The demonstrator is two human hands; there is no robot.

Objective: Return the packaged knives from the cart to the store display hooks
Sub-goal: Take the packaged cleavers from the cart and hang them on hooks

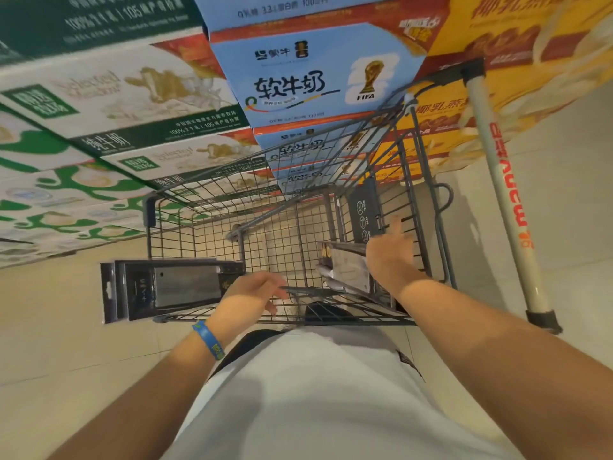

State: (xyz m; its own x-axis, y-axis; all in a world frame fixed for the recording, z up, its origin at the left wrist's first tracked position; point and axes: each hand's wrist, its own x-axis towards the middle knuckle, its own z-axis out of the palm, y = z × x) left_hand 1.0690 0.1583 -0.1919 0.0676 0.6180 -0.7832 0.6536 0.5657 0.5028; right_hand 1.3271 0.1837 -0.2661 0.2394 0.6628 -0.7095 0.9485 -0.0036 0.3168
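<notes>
Head view looks straight down on a person standing at a wire cart on a tiled floor.

The left hand is at the cart's near left corner. It grips one end of a small stack of knife packs, its fingers curled over that end. The stack is dark, with a cleaver blade showing through the front and hang holes at the far end. It juts out level to the left, outside the cart wall and above the floor. A blue wristband circles that wrist.

The right hand reaches down into the cart on its right side, back of the hand to the camera. One finger points straight ahead; the rest are hidden, so it cannot be told whether this hand holds anything. Just beside it, to its left and partly under it, lies another pack in the cart, tilted against the right wall.

The white cart handle, with red lettering, runs along the right side of the view. Stacked milk cartons in green, blue and yellow stand beyond the cart. A white shirt fills the bottom of the view.
</notes>
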